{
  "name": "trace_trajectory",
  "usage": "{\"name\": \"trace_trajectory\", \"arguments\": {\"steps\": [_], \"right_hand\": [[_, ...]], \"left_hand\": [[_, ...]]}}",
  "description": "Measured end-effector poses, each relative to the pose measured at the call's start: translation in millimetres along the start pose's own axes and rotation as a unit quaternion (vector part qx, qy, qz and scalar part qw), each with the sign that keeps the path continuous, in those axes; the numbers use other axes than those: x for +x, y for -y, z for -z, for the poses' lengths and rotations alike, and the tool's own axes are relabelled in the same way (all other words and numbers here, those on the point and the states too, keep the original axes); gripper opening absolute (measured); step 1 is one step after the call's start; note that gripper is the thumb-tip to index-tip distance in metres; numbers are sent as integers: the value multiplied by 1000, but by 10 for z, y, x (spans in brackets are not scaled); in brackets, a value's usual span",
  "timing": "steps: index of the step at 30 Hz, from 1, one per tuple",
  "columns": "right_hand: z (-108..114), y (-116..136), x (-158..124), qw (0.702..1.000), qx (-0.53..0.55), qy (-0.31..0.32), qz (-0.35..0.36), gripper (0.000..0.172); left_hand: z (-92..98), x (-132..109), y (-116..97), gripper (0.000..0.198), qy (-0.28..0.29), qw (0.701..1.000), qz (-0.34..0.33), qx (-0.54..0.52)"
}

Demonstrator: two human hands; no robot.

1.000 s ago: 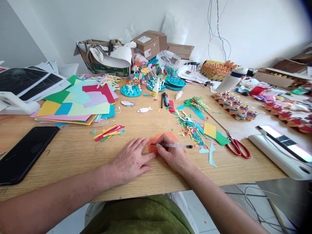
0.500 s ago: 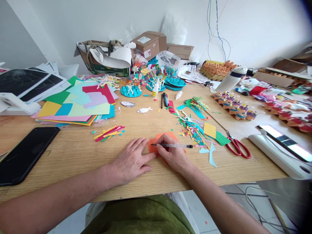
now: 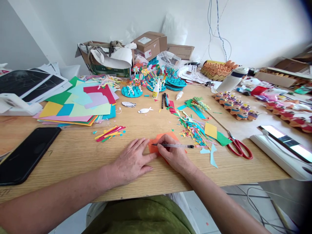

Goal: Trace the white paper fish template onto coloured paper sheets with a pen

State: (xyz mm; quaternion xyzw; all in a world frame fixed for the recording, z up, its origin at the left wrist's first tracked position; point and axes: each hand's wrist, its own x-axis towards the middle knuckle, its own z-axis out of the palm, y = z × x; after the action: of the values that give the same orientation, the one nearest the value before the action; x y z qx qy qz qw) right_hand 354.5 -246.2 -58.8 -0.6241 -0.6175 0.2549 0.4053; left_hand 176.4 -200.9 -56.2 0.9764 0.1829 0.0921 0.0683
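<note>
- While the right hand [image 3: 175,158] pinches a pen [image 3: 179,146] between thumb and fingers, its remaining fingers curled beneath, the pen's tip points left, at a short dark mark on the orange paper [image 3: 152,149].
- The orange paper lies at the near middle of the table [image 3: 80,162], partly hidden under the right hand.
- The left hand [image 3: 133,161] lies palm down, fingers stretched out and thumb apart, grasping nothing; its fingertips reach the left edge of the orange paper.
- Left of the paper and a little farther off, narrow paper strips [image 3: 110,133] lie in a loose bundle of red, yellow and green.
- Beyond the hands, a white fish cutout [image 3: 145,110] lies flat, with a glue bottle [image 3: 156,91] standing upright farther back.
- To the right, paper scraps [image 3: 195,128] are heaped in mixed colours, and red-handled scissors [image 3: 240,149] lie just beyond a green piece.
- On the far left, coloured sheets [image 3: 91,110] are piled unevenly; a black phone [image 3: 28,156] lies nearer, by the table's left side.
- A cardboard box [image 3: 147,48] sits at the far side, near the wall.
</note>
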Motion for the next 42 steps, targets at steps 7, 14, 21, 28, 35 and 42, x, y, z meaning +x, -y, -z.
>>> {"name": "trace_trajectory", "arguments": {"steps": [7,14,21,28,35,42], "right_hand": [[0,5,-2,1000,-8,2,3,7],[-2,7,-6,1000,-6,0,1,7],[-2,2,-6,1000,5,0,4,7],[-1,-2,4,1000,11,3,7,7],[-16,3,1,1000,12,-2,11,6],[0,10,10,1000,6,5,4,7]], "left_hand": [[-8,-5,2,45,4,1000,-2,1],[-17,-3,6,43,-6,1000,-4,-1],[-10,1,5,44,-5,1000,-3,0],[-13,-7,2,44,-5,1000,-3,2],[-19,-10,8,45,-12,1000,0,-12],[-22,-11,3,45,-13,1000,-1,-2]]}}
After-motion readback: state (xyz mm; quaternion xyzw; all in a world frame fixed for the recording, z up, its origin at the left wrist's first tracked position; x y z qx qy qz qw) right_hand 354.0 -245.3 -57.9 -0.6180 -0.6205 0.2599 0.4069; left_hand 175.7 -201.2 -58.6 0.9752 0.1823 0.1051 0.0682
